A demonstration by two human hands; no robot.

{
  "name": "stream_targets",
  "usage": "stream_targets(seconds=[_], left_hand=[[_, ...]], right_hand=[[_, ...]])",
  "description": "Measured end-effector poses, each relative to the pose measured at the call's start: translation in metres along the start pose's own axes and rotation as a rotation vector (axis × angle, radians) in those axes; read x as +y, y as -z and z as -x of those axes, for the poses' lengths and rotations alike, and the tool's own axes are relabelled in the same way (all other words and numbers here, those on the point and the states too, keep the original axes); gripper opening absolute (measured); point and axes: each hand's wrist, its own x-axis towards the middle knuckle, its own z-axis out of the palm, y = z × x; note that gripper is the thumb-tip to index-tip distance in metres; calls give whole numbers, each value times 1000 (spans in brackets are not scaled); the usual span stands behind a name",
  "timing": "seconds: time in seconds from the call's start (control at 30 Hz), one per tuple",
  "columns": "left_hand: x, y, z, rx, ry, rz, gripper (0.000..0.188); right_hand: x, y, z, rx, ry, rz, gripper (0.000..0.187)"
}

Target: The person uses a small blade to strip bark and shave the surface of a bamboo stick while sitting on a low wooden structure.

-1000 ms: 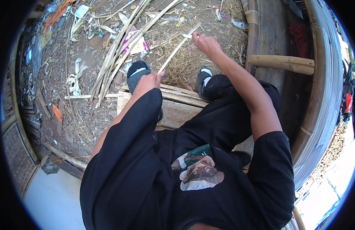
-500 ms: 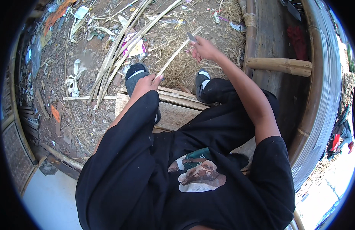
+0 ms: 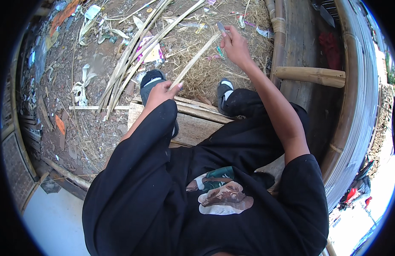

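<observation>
My left hand (image 3: 162, 93), over my left knee, is closed round the near end of a pale bamboo strip (image 3: 195, 59). The strip slants up and away to the right. At its far end my right hand (image 3: 235, 46) is closed on a knife (image 3: 221, 28); the short grey blade sticks out past the fingers, pointing up and left. The handle is hidden inside the hand. Blade and strip tip lie very close; I cannot tell whether they touch.
Several long pale strips (image 3: 133, 55) lie in a bundle on the littered ground, left of my feet. Dry shavings (image 3: 201, 79) are heaped between my sandals. A wooden plank seat (image 3: 197, 128) is under my legs. At right, a bamboo crossbar (image 3: 310, 76) joins a bamboo post (image 3: 351, 85).
My right hand has moved up and slightly right with the knife, out toward the strip's far end. The strip has turned a little in my left hand, showing a broader face.
</observation>
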Motion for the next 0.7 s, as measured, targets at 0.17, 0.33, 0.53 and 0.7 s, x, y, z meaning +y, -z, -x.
stream_targets(seconds=[0.17, 0.33, 0.53, 0.7], left_hand=[[-8, 0, -9, -30, -1, 144, 39], [3, 0, -2, 1, 13, 139, 36], [17, 1, 11, 71, -143, 26, 33], [23, 3, 13, 69, -111, -81, 33]], right_hand=[[-7, -23, 24, -179, 226, 111, 26], [-4, -43, 40, -253, 324, 296, 35], [18, -35, 17, -204, 65, 273, 50], [19, -42, 27, -151, 14, 143, 45]])
